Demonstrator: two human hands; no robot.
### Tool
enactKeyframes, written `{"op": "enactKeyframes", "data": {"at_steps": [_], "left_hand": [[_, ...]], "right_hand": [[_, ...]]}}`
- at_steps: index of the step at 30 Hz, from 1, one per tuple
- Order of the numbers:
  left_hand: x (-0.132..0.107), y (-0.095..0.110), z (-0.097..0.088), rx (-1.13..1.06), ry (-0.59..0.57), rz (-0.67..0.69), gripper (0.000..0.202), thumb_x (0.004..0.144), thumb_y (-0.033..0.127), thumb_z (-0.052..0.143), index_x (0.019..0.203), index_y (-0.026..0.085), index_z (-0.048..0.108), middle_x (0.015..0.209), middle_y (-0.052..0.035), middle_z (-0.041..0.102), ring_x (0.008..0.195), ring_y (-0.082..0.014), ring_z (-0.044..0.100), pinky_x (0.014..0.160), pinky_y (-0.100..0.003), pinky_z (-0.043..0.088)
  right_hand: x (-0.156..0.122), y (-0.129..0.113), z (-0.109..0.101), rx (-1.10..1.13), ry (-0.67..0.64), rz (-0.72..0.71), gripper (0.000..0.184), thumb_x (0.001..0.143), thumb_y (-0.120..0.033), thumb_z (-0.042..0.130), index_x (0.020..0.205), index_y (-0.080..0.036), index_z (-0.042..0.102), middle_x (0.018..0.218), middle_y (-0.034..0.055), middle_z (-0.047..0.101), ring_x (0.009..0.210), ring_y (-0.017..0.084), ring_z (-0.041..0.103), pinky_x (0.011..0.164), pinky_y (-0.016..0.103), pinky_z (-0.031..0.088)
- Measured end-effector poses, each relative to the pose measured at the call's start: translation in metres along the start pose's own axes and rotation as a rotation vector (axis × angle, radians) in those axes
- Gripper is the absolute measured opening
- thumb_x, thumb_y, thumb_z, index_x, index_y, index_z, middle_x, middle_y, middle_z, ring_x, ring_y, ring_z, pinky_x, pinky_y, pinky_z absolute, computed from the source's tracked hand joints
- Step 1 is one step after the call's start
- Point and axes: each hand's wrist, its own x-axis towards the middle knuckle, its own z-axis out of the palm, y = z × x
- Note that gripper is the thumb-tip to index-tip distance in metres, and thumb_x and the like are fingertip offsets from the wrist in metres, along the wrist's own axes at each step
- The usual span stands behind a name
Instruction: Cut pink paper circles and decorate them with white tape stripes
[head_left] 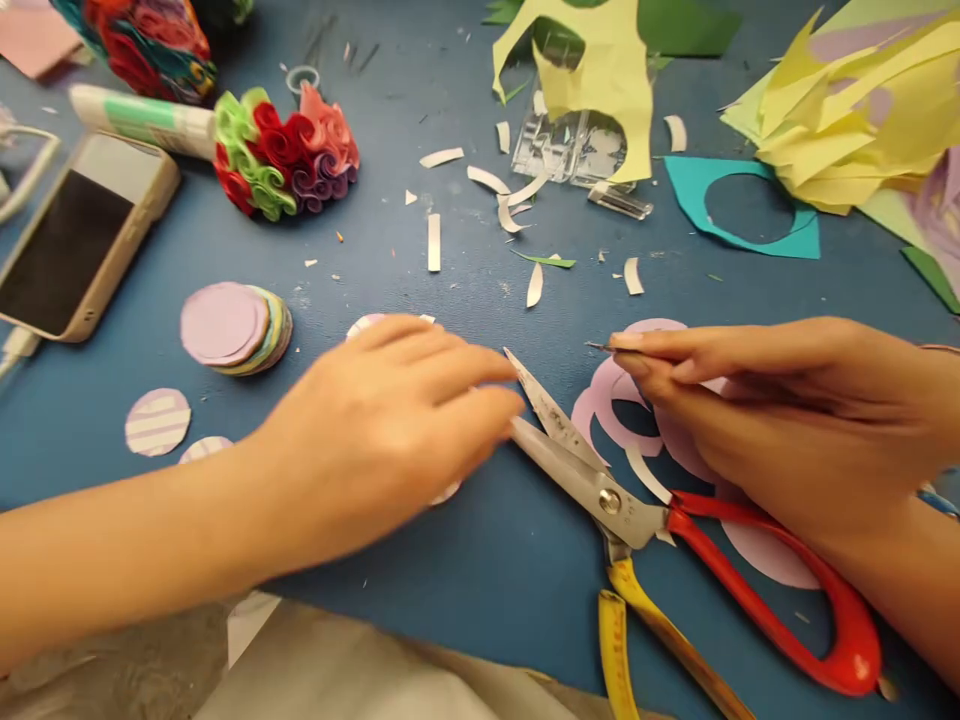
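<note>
My left hand [397, 420] reaches over the table, its thumb and forefinger close together beside the scissors' tips. What they pinch, if anything, is hidden. Striped paper discs show partly from under this hand. My right hand [795, 400] grips a thin pointed metal tool [598, 347]; only its dark tip sticks out, pointing left. Under that hand lies a lilac paper sheet [600, 400] with round holes cut out. Partly open scissors [577, 470] with a red handle and a yellow handle rest between my hands.
On the left are a stack of paper circles [225, 322], a striped disc [158, 422] and a phone [75, 240]. Behind stand a glue stick [142, 118] and rolled-paper flowers [289, 150]. Yellow cut paper [637, 90], a turquoise offcut [686, 190] and white scraps lie farther back.
</note>
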Motion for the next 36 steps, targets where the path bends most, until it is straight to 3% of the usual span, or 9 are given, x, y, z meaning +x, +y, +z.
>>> {"op": "enactKeyframes", "data": {"at_steps": [3,5,7,10,14,17,22,29,36], "left_hand": [[-0.007,-0.005,-0.014,0.085,0.098,-0.029,0.011,0.093,0.021,0.055,0.089,0.017,0.065,0.101,-0.0021,0.074,0.086,-0.0140,0.068,0.084,-0.030,0.052],[-0.010,-0.002,-0.022,0.110,0.128,-0.052,0.015,0.094,0.024,0.053,0.086,0.017,0.065,0.093,-0.0013,0.074,0.081,-0.0137,0.068,0.079,-0.029,0.052],[-0.006,-0.001,-0.024,0.116,0.057,-0.037,0.022,0.096,0.025,0.047,0.086,0.018,0.065,0.088,-0.0011,0.072,0.079,-0.0139,0.068,0.074,-0.028,0.051],[0.017,-0.006,-0.016,0.094,-0.147,0.085,0.022,0.095,0.018,0.045,0.089,0.019,0.066,0.089,-0.0024,0.070,0.083,-0.0150,0.066,0.072,-0.027,0.050],[0.049,-0.020,-0.002,0.112,-0.339,0.308,0.021,0.089,0.008,0.048,0.088,0.018,0.067,0.094,-0.0051,0.069,0.090,-0.0164,0.065,0.068,-0.025,0.047],[0.057,-0.025,0.000,0.155,-0.418,0.415,0.021,0.088,0.008,0.050,0.090,0.018,0.068,0.096,-0.0059,0.069,0.090,-0.0165,0.065,0.066,-0.026,0.046],[0.055,-0.025,0.000,0.211,-0.469,0.536,0.020,0.093,0.015,0.049,0.093,0.018,0.069,0.096,-0.0089,0.069,0.088,-0.0180,0.064,0.065,-0.028,0.045],[0.058,-0.026,0.004,0.250,-0.429,0.641,0.037,0.100,0.019,0.033,0.091,0.016,0.069,0.081,-0.0089,0.067,0.075,-0.0168,0.061,0.063,-0.029,0.043],[0.058,-0.028,0.003,0.240,-0.483,0.604,0.036,0.101,0.025,0.031,0.101,0.018,0.067,0.092,-0.0089,0.069,0.082,-0.0151,0.062,0.062,-0.026,0.044]], "right_hand": [[0.003,-0.001,0.004,0.056,0.035,-0.063,0.017,0.074,-0.006,0.074,0.072,-0.019,0.065,0.078,-0.0016,0.075,0.079,0.016,0.074,0.068,0.022,0.063],[0.005,-0.004,0.007,0.133,0.068,0.010,0.015,0.074,-0.009,0.075,0.074,-0.020,0.064,0.078,-0.0015,0.074,0.079,0.015,0.073,0.069,0.024,0.064],[0.008,-0.006,0.010,0.186,0.089,0.090,0.016,0.073,-0.015,0.077,0.074,-0.021,0.063,0.077,-0.0022,0.072,0.081,0.017,0.073,0.073,0.029,0.064],[0.013,-0.007,0.012,0.250,0.115,0.151,0.019,0.068,-0.022,0.082,0.074,-0.022,0.063,0.077,-0.0030,0.072,0.082,0.017,0.073,0.076,0.033,0.063],[0.017,-0.003,0.010,0.301,0.131,0.207,0.022,0.064,-0.019,0.083,0.075,-0.022,0.063,0.077,-0.0035,0.073,0.077,0.015,0.072,0.072,0.030,0.062],[0.018,-0.001,0.008,0.359,0.106,0.235,0.021,0.065,-0.015,0.081,0.074,-0.022,0.063,0.076,-0.0038,0.073,0.076,0.014,0.071,0.072,0.028,0.061],[0.017,-0.001,0.005,0.421,0.039,0.245,0.019,0.068,-0.016,0.078,0.075,-0.022,0.061,0.079,-0.0025,0.073,0.079,0.014,0.071,0.075,0.027,0.060],[0.017,-0.001,0.003,0.417,0.008,0.243,0.020,0.068,-0.019,0.077,0.074,-0.023,0.059,0.080,-0.0027,0.072,0.083,0.017,0.071,0.081,0.033,0.058],[0.015,0.000,0.002,0.356,0.009,0.252,0.018,0.069,-0.022,0.076,0.074,-0.025,0.059,0.081,-0.0021,0.069,0.084,0.020,0.070,0.083,0.038,0.057]]}}
